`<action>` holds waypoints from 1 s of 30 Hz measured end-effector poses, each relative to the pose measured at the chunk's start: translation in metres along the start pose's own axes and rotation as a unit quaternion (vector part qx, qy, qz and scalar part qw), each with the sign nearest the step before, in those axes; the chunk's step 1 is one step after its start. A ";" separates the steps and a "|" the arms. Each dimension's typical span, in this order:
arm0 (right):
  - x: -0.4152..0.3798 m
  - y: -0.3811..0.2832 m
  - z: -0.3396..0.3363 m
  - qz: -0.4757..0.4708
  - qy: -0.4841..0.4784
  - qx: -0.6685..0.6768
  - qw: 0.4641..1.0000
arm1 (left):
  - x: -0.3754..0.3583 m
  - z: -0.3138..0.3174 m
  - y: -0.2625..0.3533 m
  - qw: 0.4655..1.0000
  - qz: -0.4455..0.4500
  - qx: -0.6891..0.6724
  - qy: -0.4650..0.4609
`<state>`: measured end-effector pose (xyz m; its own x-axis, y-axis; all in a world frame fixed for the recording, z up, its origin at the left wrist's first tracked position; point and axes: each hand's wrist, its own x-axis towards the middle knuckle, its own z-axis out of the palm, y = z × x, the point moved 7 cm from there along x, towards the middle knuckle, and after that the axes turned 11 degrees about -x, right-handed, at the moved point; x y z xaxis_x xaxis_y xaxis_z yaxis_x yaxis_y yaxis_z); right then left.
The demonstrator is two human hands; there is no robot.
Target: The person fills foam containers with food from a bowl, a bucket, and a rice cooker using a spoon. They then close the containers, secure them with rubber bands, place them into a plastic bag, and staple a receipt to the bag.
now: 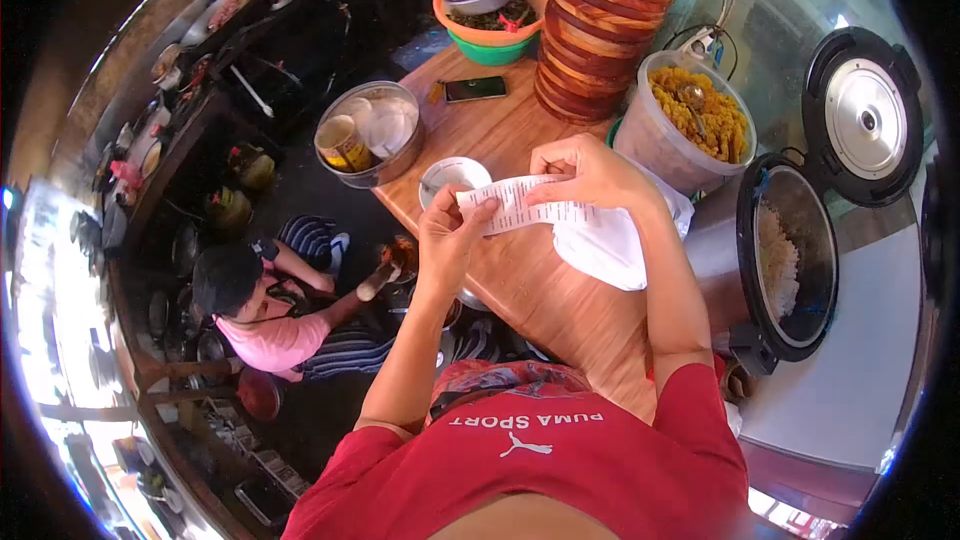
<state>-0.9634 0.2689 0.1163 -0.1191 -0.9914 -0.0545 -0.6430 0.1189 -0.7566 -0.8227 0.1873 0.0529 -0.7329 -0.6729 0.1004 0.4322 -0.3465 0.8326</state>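
A narrow white printed paper slip (515, 206) is stretched between my two hands above the wooden table. My left hand (450, 227) pinches its left end between thumb and fingers. Farther right, my right hand (585, 176) has its fingers closed on the other end. Just behind my left hand stands a small white bowl (452, 173) with a utensil in it. Under my right hand and forearm lies a crumpled white plastic bag (606, 252).
A tall stack of wooden plates (605, 25) rises at the back, beside a tub of yellow food (698, 118). At right is an open rice cooker (790, 255). A phone (475, 89), metal pot (370, 135) and orange basin (490, 8) stand farther back. A person (275, 320) crouches low at left.
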 end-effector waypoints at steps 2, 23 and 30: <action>-0.010 -0.009 0.003 0.014 -0.007 -0.045 0.999 | -0.021 0.000 0.008 1.000 0.014 0.007 -0.005; -0.049 -0.076 0.086 -0.058 -0.016 0.137 0.989 | -0.210 -0.020 -0.003 0.984 -0.110 -0.124 0.060; -0.033 -0.138 0.151 -0.125 -0.100 0.088 0.983 | -0.260 -0.050 0.013 0.983 -0.138 -0.109 0.044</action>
<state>-0.7562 0.2770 0.1239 0.1892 -0.9814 0.0341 -0.4896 -0.1244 -0.8630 -0.6009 0.3252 0.0106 -0.7936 -0.5848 -0.1680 0.3336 -0.6491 0.6837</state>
